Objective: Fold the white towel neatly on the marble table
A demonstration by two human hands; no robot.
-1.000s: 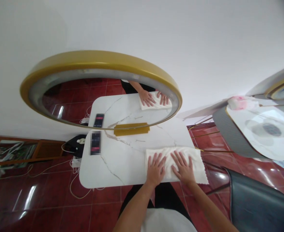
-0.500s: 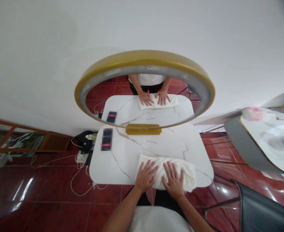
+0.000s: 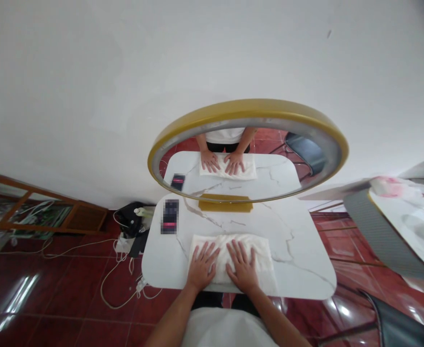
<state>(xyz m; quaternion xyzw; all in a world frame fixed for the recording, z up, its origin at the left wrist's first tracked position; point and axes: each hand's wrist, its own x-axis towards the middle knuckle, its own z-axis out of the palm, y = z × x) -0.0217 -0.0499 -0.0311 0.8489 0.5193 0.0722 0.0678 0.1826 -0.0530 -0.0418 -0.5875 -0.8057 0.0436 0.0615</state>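
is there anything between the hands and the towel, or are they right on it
Nothing visible lies between them. The left hand and right hand both rest flat, fingers spread, directly on the white towel on the table. The phone lies apart, near the table's far left corner.

table (image 3: 298,260): white marble | on it: towel (image 3: 233,241), phone (image 3: 170,216), mirror base (image 3: 225,206)
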